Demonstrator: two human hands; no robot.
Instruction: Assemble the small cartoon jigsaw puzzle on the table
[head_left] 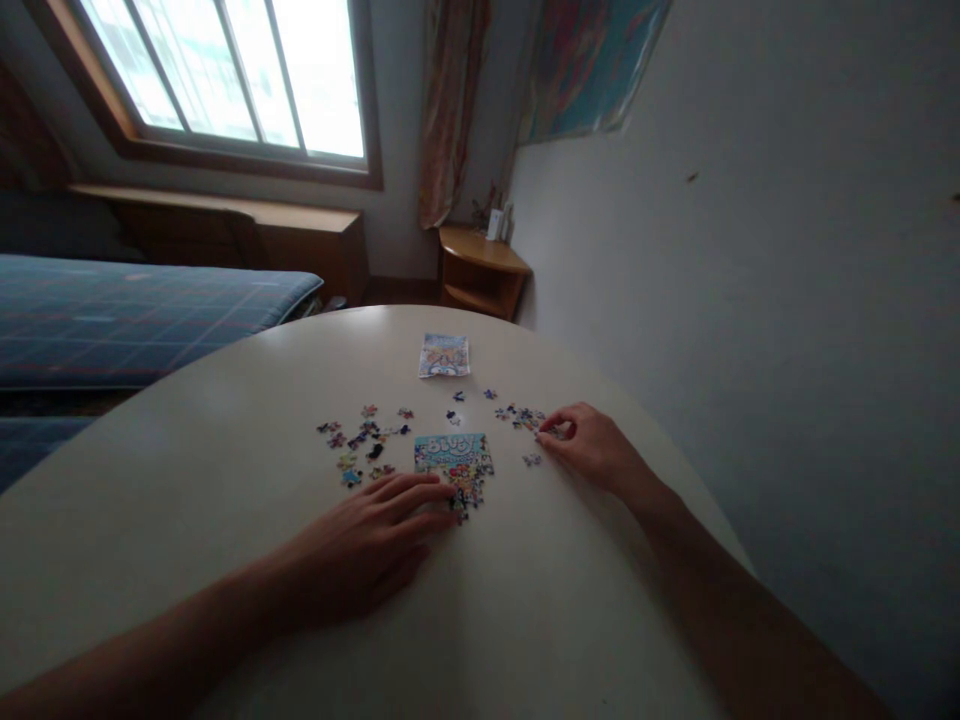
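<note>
A partly joined jigsaw puzzle (451,450) with "Bluey" lettering lies on the white table (517,620). My left hand (394,525) rests flat with its fingers stretched over the puzzle's lower left part, hiding some of it. To the right, my right hand (589,447) has thumb and forefinger pinched together at the edge of a cluster of loose puzzle pieces (523,416). What the fingertips hold, if anything, is too small to make out. One loose piece (532,460) lies just left of and below that hand.
More loose pieces (367,432) are scattered left of the puzzle, and a few lie above it. Farther back is a small printed picture sheet (444,356). Beyond the table's curved edge are a bed (150,310), a corner cabinet (484,255) and, at right, a wall (787,300).
</note>
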